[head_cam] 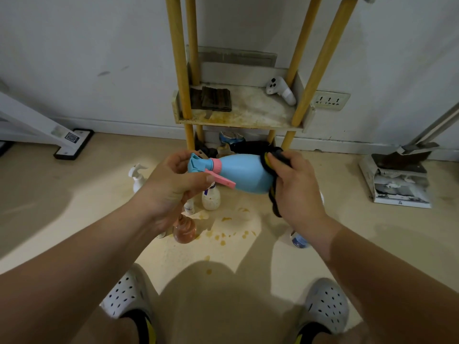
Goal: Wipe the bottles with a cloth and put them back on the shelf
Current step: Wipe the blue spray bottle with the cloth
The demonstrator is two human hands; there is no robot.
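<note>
Blue bulbous plastic bottle (244, 173), dark cloth (275, 207).

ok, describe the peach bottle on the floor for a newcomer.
Find the yellow-legged shelf at the wall, then the bottles on the floor before it. Below the left hand stands the peach bottle; its neighbours are white.

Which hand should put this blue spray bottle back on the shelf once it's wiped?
Left. The left hand grips the blue spray bottle by its neck and could probably lift it to the shelf alone. The right hand holds the cloth against the bottle's base.
</note>
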